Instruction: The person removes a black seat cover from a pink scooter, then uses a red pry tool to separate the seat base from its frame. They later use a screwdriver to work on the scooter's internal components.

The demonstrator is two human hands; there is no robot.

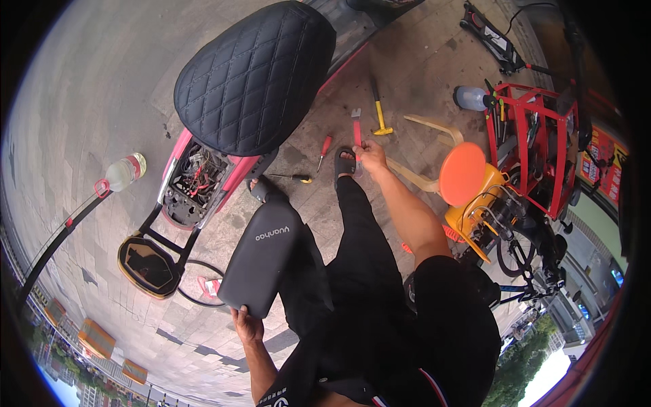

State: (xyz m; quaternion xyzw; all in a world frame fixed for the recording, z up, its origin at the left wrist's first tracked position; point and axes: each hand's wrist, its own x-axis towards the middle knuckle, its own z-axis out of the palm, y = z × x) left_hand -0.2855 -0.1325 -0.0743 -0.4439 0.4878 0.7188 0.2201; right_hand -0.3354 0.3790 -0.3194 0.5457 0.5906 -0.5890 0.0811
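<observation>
My left hand [247, 324] grips the lower edge of a long black plastic cover panel [261, 256], held beside my leg. My right hand [371, 154] reaches out over the paved ground, past my sandalled foot [344, 163], and is closed on the end of a red-handled hand tool [356, 125]. A red scooter with a black quilted seat [254, 74] stands to the left of the panel. Its rear compartment [193, 180] is open, showing wires.
On the ground lie a red-handled screwdriver [325, 146], a yellow-tipped screwdriver [293, 178] and a yellow hammer [378, 115]. An orange stool [461, 173] and a red tool cart [536, 142] stand at the right. A clear bottle [125, 171] lies at the left, with a black cable loop [193, 285] near the scooter's tail.
</observation>
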